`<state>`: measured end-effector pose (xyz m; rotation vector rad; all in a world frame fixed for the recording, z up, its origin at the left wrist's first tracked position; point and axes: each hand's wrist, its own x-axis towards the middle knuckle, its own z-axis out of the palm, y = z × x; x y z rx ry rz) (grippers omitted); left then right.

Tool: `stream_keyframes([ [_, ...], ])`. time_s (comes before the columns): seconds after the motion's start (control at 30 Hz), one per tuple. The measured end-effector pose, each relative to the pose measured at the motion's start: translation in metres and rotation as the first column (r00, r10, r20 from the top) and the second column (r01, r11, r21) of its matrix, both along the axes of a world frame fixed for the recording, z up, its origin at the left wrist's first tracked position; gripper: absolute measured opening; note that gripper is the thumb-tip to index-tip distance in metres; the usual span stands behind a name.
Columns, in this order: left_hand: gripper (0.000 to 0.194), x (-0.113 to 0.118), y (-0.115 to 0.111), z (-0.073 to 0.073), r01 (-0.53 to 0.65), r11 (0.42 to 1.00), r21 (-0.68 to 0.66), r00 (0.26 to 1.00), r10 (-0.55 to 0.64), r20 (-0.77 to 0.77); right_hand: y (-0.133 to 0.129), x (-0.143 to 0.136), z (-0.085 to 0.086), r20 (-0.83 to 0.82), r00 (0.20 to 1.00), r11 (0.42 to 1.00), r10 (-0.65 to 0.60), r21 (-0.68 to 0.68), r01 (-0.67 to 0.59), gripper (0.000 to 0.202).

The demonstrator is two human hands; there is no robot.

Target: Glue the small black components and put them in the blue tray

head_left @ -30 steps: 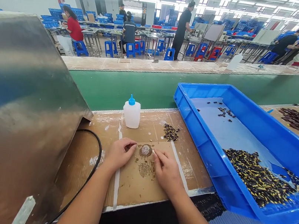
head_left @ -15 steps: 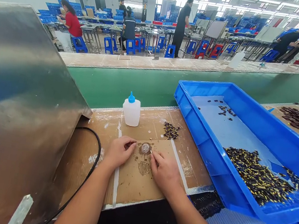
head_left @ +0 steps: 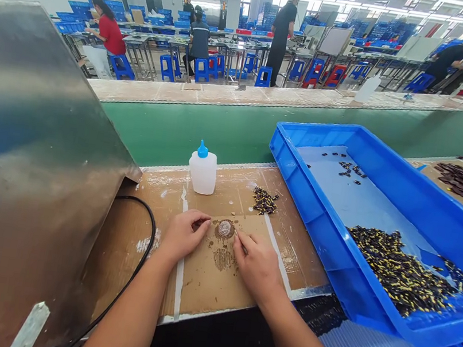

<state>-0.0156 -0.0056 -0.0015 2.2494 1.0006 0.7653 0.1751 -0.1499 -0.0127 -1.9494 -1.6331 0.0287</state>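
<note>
On the cardboard sheet (head_left: 205, 291) lies a small, round, whitish glossy lump (head_left: 224, 229) with a dark brown ring around it. My left hand (head_left: 185, 234) rests just left of the lump, thumb and forefinger pinched together; what they hold, if anything, is too small to see. To the lump's right, my right hand (head_left: 256, 258) is closed in a pinch around something thin and tiny at the ring's edge. Below the lump is a striped brown smear (head_left: 224, 259). A small pile of black-and-yellow pieces (head_left: 264, 201) sits beyond my hands.
A white squeeze bottle (head_left: 203, 174) with a blue cap stands behind my left hand. At right, a blue tray (head_left: 310, 200) holds many black-and-yellow pieces. A metal housing (head_left: 41, 168) and a black cable (head_left: 151, 231) occupy the left. People work at tables farther back.
Both hands stay almost in place around the round lump. A pale tip seen at my right fingertips earlier is less visible now. The view has shifted slightly.
</note>
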Motion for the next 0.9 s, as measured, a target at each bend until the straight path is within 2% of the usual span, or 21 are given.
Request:
stream_keyframes([
  [0.23,0.019,0.0,0.0,0.001,0.004,1.0,0.006,1.0,-0.004,-0.01,0.0,-0.007,-0.007,0.075,0.997,0.999,-0.001,-0.046,0.005,0.03],
  [0.43,0.019,0.0,0.0,0.001,0.007,1.0,0.001,1.0,-0.007,-0.01,-0.005,-0.01,-0.006,0.117,0.993,0.996,0.018,-0.087,-0.007,0.027],
  [0.57,0.019,0.0,-0.001,0.002,0.007,1.0,0.009,1.0,-0.006,-0.013,-0.009,-0.005,-0.005,0.082,0.996,0.995,0.027,-0.097,-0.019,0.026],
  [0.7,0.018,0.001,-0.001,0.001,0.007,1.0,0.018,1.0,-0.007,-0.012,-0.006,0.003,-0.003,0.06,0.998,0.999,-0.026,-0.045,0.028,0.028],
  [0.9,0.017,0.001,0.0,0.0,-0.001,1.0,0.017,1.0,0.001,-0.021,0.001,-0.008,0.0,0.063,0.998,0.995,0.005,-0.104,0.001,0.028],
])
